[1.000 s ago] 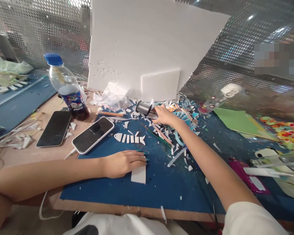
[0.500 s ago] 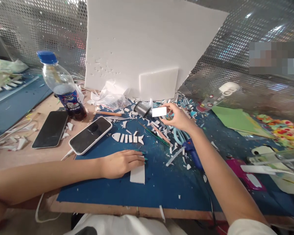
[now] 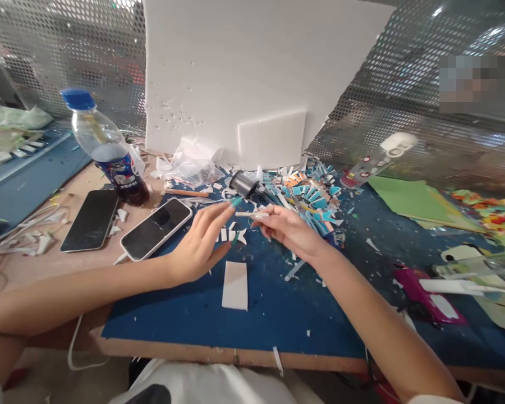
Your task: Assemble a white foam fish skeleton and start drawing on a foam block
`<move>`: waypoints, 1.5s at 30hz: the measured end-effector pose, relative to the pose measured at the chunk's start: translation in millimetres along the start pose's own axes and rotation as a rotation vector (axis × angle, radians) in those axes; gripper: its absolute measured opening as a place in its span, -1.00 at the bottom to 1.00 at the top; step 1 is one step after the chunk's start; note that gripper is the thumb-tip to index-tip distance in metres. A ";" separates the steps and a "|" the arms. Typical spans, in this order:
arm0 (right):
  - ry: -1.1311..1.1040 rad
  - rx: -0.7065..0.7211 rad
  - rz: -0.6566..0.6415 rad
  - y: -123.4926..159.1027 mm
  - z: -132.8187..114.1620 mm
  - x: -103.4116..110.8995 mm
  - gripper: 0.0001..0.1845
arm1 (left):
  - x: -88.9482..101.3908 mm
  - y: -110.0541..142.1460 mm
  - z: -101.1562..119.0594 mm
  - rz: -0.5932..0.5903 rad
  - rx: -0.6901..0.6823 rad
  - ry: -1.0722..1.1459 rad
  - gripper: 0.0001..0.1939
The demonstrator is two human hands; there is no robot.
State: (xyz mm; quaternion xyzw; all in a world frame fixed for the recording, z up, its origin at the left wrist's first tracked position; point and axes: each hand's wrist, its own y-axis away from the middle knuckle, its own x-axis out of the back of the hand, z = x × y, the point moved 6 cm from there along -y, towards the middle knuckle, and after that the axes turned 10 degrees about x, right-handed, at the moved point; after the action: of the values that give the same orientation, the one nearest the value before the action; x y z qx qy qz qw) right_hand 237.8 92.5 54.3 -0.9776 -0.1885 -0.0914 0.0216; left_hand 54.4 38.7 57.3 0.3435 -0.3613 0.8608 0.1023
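My right hand (image 3: pixel 287 229) pinches a small white foam piece (image 3: pixel 249 214), seen edge-on, above the blue cutting mat (image 3: pixel 278 314). My left hand (image 3: pixel 202 244) is raised off the mat, its fingers stretched toward that piece and the fingertips close to its left end. A white foam rectangle (image 3: pixel 235 285) lies bare on the mat just below my hands. The white fish-skeleton cutout (image 3: pixel 231 234) is partly hidden behind my left fingers.
Two phones (image 3: pixel 156 228) (image 3: pixel 91 220) and a cola bottle (image 3: pixel 105 150) stand at the left. A large white foam board (image 3: pixel 252 78) leans on the mesh wall behind. A thread spool (image 3: pixel 242 183), blue and white scraps (image 3: pixel 311 196), green paper (image 3: pixel 408 199) and a pink item (image 3: pixel 429 300) lie around.
My right hand picked a white piece from the scrap pile and brought it toward me. My left hand lifted off the foam rectangle and rose to meet it.
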 end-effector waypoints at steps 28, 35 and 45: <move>0.371 0.049 -0.036 49.6 12.1 -35.2 -0.54 | -26.1 18.7 -1.8 -0.385 0.171 0.221 0.02; 0.882 0.181 -0.090 54.1 2.3 5.1 -0.61 | -41.2 43.8 24.5 -0.373 -0.061 -0.005 0.10; 1.248 0.410 -0.262 50.3 18.5 -20.0 -0.68 | -42.5 43.2 19.0 -0.344 -0.065 -0.121 -0.29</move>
State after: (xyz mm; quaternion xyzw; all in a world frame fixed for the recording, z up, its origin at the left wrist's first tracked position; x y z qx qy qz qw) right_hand 241.5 39.9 32.0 -0.6865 -0.2713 -0.6040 0.3005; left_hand 77.4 -2.4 14.8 0.4479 -0.3303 0.7962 0.2373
